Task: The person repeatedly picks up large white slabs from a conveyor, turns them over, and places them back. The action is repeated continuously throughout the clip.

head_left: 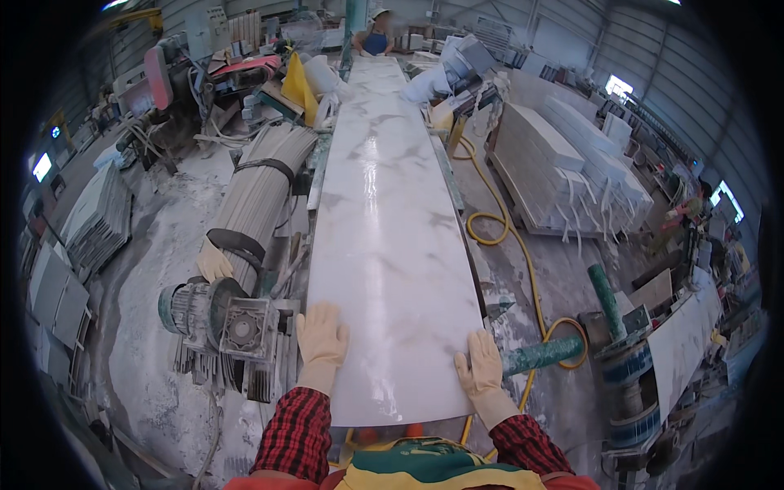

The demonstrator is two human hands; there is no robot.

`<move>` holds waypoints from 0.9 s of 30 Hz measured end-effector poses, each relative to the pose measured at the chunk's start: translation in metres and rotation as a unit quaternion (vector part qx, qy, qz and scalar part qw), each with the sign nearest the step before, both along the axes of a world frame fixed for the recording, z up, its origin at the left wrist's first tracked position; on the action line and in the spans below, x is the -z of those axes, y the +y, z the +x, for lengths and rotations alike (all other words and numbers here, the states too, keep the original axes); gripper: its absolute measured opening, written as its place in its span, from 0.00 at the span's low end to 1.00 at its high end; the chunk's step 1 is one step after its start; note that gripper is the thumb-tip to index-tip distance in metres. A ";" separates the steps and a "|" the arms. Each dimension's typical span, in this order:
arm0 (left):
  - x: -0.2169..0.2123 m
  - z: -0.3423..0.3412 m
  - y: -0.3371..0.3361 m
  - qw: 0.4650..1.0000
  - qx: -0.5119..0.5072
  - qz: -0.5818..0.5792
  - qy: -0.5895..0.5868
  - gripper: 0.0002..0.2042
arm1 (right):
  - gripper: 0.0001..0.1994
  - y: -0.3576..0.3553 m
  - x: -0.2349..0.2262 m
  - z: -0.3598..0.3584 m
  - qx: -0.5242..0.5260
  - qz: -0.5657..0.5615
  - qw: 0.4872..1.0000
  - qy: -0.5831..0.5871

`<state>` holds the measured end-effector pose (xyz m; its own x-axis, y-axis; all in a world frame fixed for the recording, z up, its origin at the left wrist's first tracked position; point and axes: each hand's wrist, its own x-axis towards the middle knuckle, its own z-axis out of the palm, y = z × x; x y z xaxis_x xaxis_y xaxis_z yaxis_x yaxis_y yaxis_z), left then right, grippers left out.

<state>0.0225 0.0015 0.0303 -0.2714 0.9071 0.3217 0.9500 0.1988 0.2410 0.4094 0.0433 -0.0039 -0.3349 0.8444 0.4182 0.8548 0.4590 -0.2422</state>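
**Gloved hands on a marble slab**

Left hand [321,336] and right hand [480,365], fingers spread flat, press the near corners of the long white marble slab [384,229]. Left of the slab: a grey motor [220,322]. Right: a yellow hose [523,245]. At its far end: another person [376,37].

A long white marble slab [384,237] with grey veins runs up the middle of the frame. At its near end, low in the frame, the gloved left hand [321,336] lies flat on the slab's left edge and the gloved right hand [480,367] rests on its right edge. A grey motor [216,318] sits at lower left, a yellow hose [523,261] curls at right, and another person [376,37] stands at the slab's far end, top centre.
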 end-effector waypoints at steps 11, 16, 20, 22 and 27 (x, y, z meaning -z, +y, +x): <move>0.005 0.001 -0.005 1.000 -0.009 -0.017 -0.014 0.24 | 0.33 -0.005 0.002 0.002 -0.005 0.008 1.000 0.004; 0.013 0.000 -0.008 1.000 -0.007 0.000 -0.013 0.23 | 0.32 -0.008 -0.002 0.003 -0.015 0.009 1.000 0.013; 0.008 0.001 -0.008 0.999 -0.009 -0.025 -0.024 0.24 | 0.32 -0.012 -0.003 0.002 -0.010 0.007 1.000 0.016; 0.008 0.001 -0.010 1.000 -0.008 -0.020 -0.018 0.24 | 0.32 -0.014 -0.004 0.002 -0.008 0.001 1.000 0.017; 0.011 0.002 -0.014 1.000 -0.004 0.015 -0.006 0.24 | 0.32 -0.016 -0.003 0.003 -0.005 -0.004 1.000 0.018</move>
<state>0.0243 -0.0127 0.0192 -0.2819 0.8953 0.3450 0.9455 0.1982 0.2582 0.4124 0.0272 -0.0009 -0.3277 0.8444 0.4237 0.8408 0.4652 -0.2768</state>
